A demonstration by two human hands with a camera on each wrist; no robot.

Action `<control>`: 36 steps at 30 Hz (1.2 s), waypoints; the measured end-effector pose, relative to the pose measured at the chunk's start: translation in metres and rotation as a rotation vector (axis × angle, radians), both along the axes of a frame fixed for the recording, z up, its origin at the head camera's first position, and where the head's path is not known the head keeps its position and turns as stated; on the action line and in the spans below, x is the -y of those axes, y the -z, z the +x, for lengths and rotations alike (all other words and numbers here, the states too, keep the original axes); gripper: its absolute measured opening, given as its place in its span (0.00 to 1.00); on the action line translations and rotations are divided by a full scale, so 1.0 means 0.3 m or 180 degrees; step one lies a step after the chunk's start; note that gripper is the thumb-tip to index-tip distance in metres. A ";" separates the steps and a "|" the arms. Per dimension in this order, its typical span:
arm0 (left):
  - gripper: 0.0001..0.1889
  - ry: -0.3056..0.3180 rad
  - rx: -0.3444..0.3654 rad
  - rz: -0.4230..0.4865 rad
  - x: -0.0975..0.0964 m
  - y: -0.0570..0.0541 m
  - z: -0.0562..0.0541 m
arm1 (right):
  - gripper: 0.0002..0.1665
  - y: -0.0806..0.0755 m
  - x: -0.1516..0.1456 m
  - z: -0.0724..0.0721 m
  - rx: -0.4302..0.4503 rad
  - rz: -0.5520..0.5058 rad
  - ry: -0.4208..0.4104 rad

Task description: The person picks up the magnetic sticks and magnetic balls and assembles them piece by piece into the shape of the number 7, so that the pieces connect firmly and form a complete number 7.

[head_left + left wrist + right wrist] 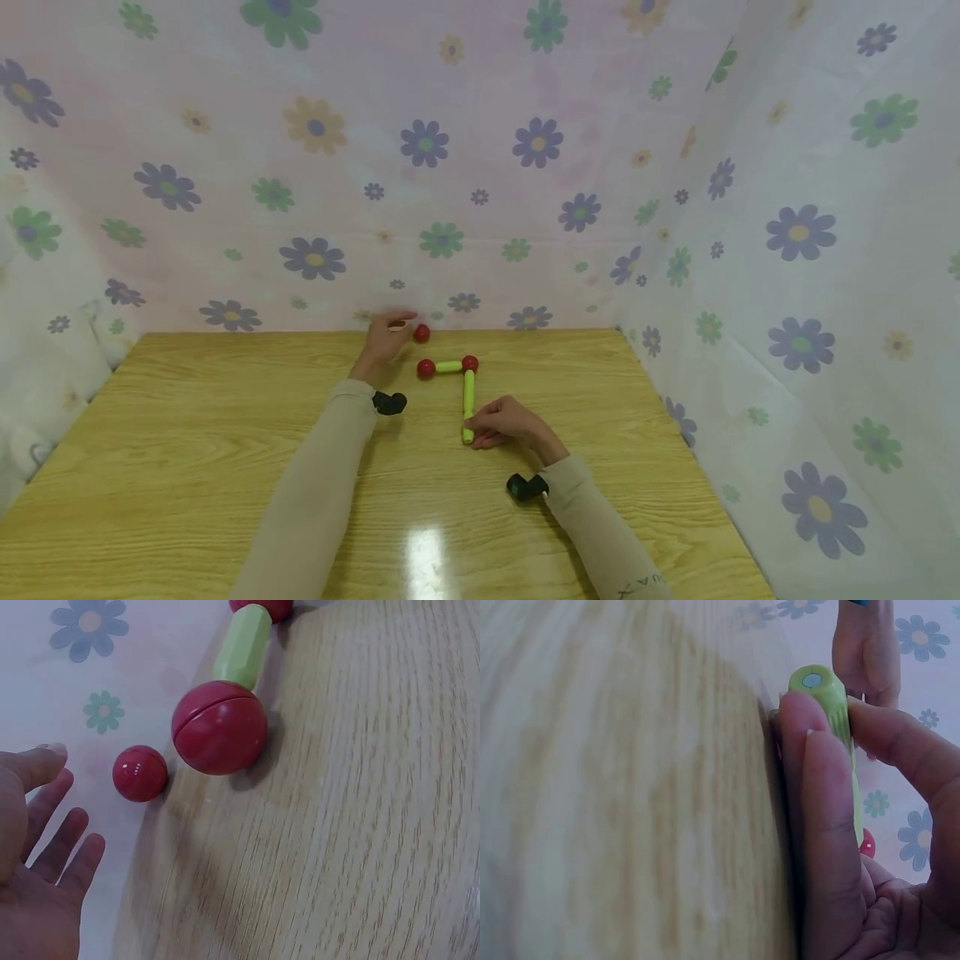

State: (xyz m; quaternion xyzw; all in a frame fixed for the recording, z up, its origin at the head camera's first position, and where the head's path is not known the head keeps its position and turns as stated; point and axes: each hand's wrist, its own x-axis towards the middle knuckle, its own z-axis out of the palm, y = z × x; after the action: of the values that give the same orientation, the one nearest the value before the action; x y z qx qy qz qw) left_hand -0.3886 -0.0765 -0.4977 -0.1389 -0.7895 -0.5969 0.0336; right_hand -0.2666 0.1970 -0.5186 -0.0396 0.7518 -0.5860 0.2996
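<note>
My left hand (384, 337) is at the back edge of the table beside a loose red ball (422, 333). In the left wrist view its fingers (64, 844) are loosely extended, apart from that ball. My right hand (508, 419) pinches the near end of a yellow-green magnetic rod (469, 392) between thumb and fingers, low over the table. A silvery disc shows on the rod's end (811, 680) in the right wrist view. The rod's far end meets a red corner ball (469, 363). From there a short yellow-green rod (449, 367) runs left to another red ball (426, 368).
All pieces lie on a wood-grain table (187, 433). A flower-printed cloth (360, 217) rises behind the table's back edge, close behind the loose ball, and similar cloth (750, 292) stands along the right side. Black wrist cameras (389, 403) sit on both wrists.
</note>
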 end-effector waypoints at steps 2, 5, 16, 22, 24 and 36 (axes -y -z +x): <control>0.18 0.0112 -0.0013 -0.0083 -0.010 -0.002 -0.004 | 0.14 0.000 0.000 0.001 -0.0002 -0.0015 -0.0006; 0.18 0.0243 0.0011 -0.0089 -0.025 0.010 -0.012 | 0.14 0.002 0.000 0.000 -0.0007 -0.0014 -0.0018; 0.19 0.0088 -0.0163 -0.0372 -0.046 0.113 -0.003 | 0.14 0.022 0.000 0.009 -0.0042 0.0017 -0.0017; 0.20 -0.0328 -0.0091 -0.0346 -0.038 0.103 0.005 | 0.14 0.022 0.001 -0.001 -0.0070 -0.0001 -0.0007; 0.21 -0.0440 -0.0062 -0.0355 -0.032 0.101 0.007 | 0.14 0.024 -0.001 -0.003 -0.0058 0.0000 -0.0008; 0.22 -0.0540 -0.0022 -0.0404 -0.043 0.075 0.000 | 0.14 0.021 -0.001 0.001 -0.0075 0.0010 -0.0008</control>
State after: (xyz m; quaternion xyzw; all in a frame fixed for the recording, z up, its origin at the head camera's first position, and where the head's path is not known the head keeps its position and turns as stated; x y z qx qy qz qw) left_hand -0.3885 -0.0637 -0.5203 -0.0754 -0.8346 -0.5402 0.0779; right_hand -0.2664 0.1973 -0.5249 -0.0470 0.7562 -0.5839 0.2915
